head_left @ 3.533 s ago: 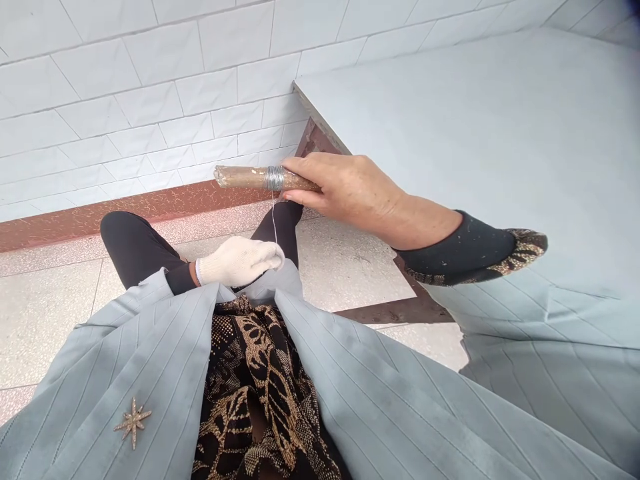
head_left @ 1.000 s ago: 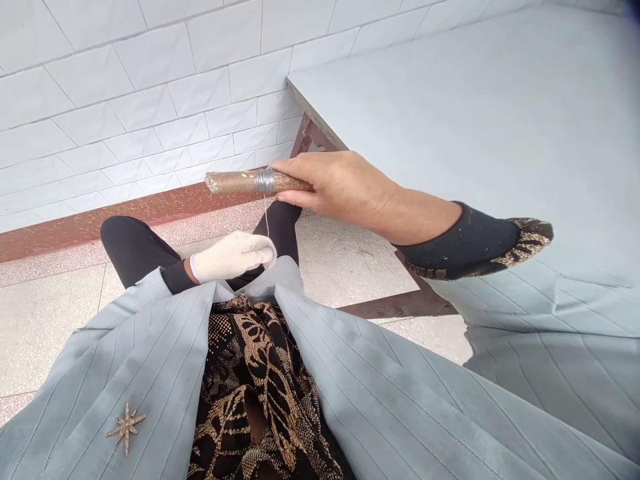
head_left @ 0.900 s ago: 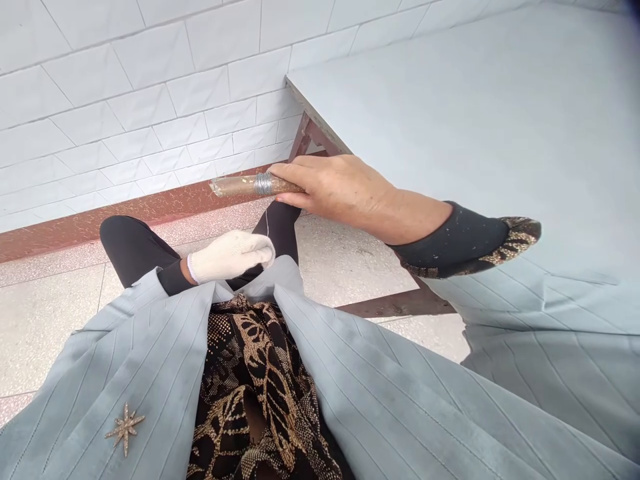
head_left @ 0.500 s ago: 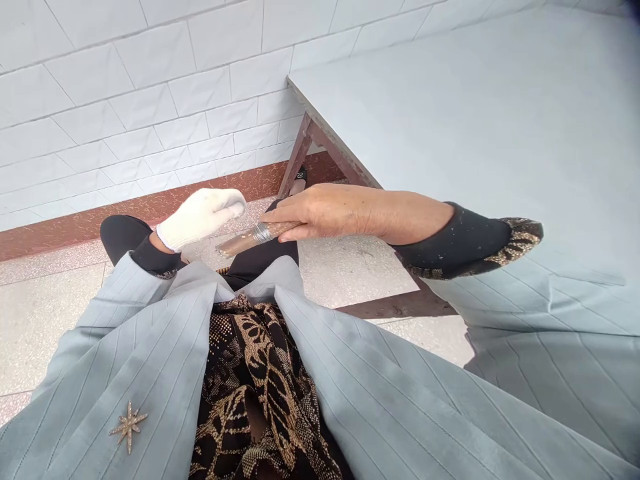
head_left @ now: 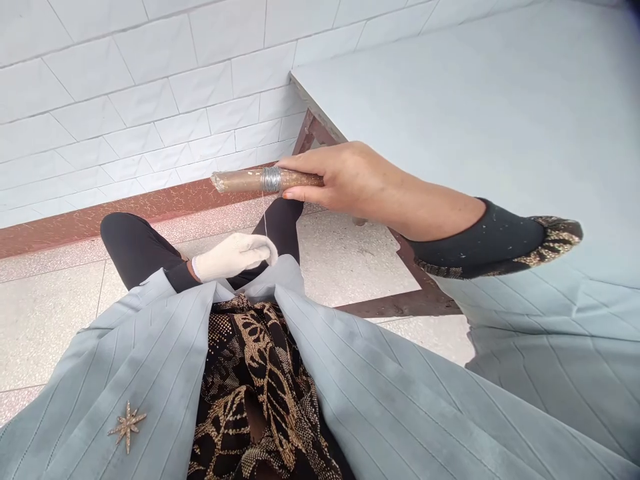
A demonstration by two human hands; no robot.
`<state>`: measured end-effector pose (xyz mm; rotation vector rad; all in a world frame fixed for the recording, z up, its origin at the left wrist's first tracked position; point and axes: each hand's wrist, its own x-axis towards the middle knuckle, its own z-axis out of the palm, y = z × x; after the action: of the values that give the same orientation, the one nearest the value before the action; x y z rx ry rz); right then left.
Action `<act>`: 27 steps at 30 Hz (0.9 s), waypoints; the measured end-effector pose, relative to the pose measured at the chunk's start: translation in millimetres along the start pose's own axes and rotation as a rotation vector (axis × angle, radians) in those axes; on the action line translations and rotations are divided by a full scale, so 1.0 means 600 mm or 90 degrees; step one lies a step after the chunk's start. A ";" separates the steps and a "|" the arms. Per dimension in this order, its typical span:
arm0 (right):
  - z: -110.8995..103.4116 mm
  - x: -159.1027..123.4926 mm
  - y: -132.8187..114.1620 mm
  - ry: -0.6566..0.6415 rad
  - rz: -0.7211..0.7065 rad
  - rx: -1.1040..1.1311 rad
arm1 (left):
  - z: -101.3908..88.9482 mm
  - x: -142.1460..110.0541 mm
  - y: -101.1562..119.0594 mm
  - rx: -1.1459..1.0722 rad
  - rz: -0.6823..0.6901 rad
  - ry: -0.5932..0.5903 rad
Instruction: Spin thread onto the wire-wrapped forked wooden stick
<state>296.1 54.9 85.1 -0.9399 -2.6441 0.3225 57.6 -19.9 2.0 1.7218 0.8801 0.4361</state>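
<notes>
My bare right hand [head_left: 345, 175] is closed around a brown wooden stick [head_left: 238, 181], held nearly level above my knees. The stick's left end is rough and pale. A band of silvery wire [head_left: 271, 179] is wound in tight turns round the stick, just left of my right fingertips. From that band a thin strand runs down to my left hand [head_left: 234, 256], which wears a white knitted glove. The gloved fingers are curled closed where the strand meets them; its end is hidden in them.
To the right stands a pale-topped table [head_left: 480, 113] with reddish-brown wooden legs. A white tiled wall [head_left: 145, 100] with a red-brown base strip rises in front. My dark-trousered left leg [head_left: 137, 243] and the speckled floor [head_left: 55, 313] lie below.
My right hand has lifted the stick up and turned it closer to level. My left hand has moved down and right, and the wire strand now shows stretched between the hands.
</notes>
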 end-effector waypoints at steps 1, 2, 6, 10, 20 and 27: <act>0.002 0.001 0.000 -0.007 0.022 -0.039 | -0.002 -0.002 0.007 0.034 0.003 0.006; 0.002 0.001 -0.001 -0.015 0.044 -0.081 | -0.003 -0.003 0.014 0.070 0.008 0.015; 0.001 -0.001 -0.009 -0.093 0.071 -0.191 | -0.003 -0.002 0.033 0.265 -0.009 0.020; 0.007 -0.007 -0.013 -0.142 0.073 -0.282 | 0.002 0.000 0.054 0.487 -0.041 -0.016; 0.014 0.001 -0.004 -0.376 -0.068 -0.045 | -0.056 -0.014 0.050 0.681 0.048 0.184; -0.018 -0.005 -0.024 -0.107 -0.048 0.205 | -0.067 -0.004 -0.011 0.205 0.048 0.263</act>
<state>294.2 43.1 98.7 -0.7345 -2.6536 0.8130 26.7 5.7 9.7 2.0003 1.2348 0.7515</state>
